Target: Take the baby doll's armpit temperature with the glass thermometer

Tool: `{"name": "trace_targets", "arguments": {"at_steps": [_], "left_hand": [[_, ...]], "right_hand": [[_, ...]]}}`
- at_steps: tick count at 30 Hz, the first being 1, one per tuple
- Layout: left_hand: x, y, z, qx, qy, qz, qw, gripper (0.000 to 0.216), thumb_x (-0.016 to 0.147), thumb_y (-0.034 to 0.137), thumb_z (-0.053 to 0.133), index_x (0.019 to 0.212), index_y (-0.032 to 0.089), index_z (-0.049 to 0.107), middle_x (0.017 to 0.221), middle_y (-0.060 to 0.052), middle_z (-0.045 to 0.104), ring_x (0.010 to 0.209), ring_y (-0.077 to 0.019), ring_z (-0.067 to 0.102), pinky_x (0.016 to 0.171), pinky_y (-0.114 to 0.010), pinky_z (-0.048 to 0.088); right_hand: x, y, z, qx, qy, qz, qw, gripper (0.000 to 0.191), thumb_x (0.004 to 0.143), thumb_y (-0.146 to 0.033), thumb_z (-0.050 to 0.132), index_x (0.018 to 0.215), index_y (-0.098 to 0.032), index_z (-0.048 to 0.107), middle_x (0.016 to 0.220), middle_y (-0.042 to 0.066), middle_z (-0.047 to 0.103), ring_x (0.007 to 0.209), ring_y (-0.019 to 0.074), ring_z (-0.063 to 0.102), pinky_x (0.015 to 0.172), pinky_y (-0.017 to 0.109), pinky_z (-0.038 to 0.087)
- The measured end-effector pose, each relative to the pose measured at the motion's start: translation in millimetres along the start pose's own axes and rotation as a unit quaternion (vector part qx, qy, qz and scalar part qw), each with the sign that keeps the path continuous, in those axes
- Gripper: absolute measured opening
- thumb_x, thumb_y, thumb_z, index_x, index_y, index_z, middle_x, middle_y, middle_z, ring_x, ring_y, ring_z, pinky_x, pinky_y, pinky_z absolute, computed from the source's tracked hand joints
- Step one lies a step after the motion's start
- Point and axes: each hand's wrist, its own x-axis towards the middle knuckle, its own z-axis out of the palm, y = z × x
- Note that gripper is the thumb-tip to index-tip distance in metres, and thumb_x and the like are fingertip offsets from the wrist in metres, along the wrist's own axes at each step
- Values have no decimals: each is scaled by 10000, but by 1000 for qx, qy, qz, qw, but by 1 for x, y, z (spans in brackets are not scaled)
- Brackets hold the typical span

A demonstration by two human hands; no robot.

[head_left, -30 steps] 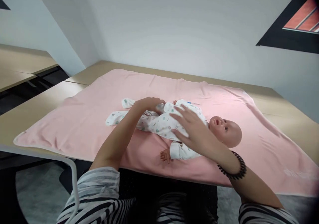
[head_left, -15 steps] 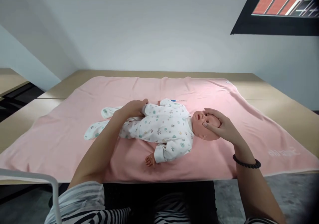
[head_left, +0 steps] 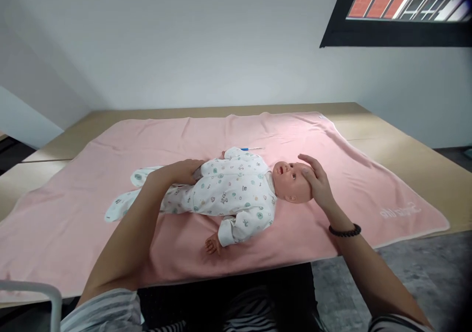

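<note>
At the lower left I see a pale curved bar [head_left: 55,312] rising in front of the near side of the table [head_left: 33,174] and the pink blanket [head_left: 73,199]. The left forearm [head_left: 129,233] crosses my view of the doll's legs; the left hand [head_left: 184,170] is at the doll's upper leg, and its fingertips are hidden, so I can't tell whether they grip. The doll [head_left: 228,187] lies face up mid-blanket, feet left, head right. Just beyond its far arm lies a thin stick [head_left: 252,148], blue at one end. The right hand [head_left: 319,182] curves around the top of the doll's head, thumb apart from the fingers; a dark bracelet [head_left: 345,231] circles that wrist. A barred window [head_left: 394,36] sits in the wall [head_left: 202,51].

For room, I have a broad stretch of blanket left of the feet, another right of the head. The near edge runs near the doll's closer hand; the wall rises behind.

A small tag [head_left: 322,117] shows at the blanket's far corner; nearer, pale lettering [head_left: 400,210] is too unclear to read.
</note>
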Motion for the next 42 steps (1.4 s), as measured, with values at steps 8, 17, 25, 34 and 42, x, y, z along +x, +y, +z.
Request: {"name": "trace_targets", "arguments": {"at_steps": [8,17,25,34,42], "left_hand": [[-10,10,-9,-72,94,87,989,603,926,500,492,1490,293,443,1537,-36,475,1379,-261,466,1121,-359,427],[1,45,8,-91,114,182,972,623,1034,602,263,1564,287,356,1611,3,378,1458,-212,383,1218,-322,282],[14,51,23,-58,81,159,982,710,1005,689,287,1607,316,241,1667,8,245,1532,-245,240,1258,-410,181],[33,41,18,-120,174,137,968,601,1014,623,317,1464,273,503,1481,-35,548,1328,-265,532,1118,-383,411],[91,29,9,-113,195,71,972,446,925,414,466,1272,193,641,1327,-100,652,1197,-295,605,1023,-412,483]], "right_hand": [[-9,21,3,-10,44,46,998,487,867,-605,637,1177,-230,666,1228,124,701,1114,318,664,881,452,587],[15,19,2,22,-25,-39,999,408,841,-531,689,1121,-234,687,1173,96,713,1083,301,662,898,430,565],[46,18,-3,56,-108,-42,992,382,873,-599,595,1028,-265,698,1069,81,738,1039,326,687,901,480,570],[130,41,11,20,-174,27,984,408,893,-621,586,989,-244,706,1225,84,692,1219,291,602,988,442,527],[158,64,47,-94,-241,-25,966,439,787,-602,729,1006,-224,766,1032,85,744,931,253,680,824,396,553]]}}
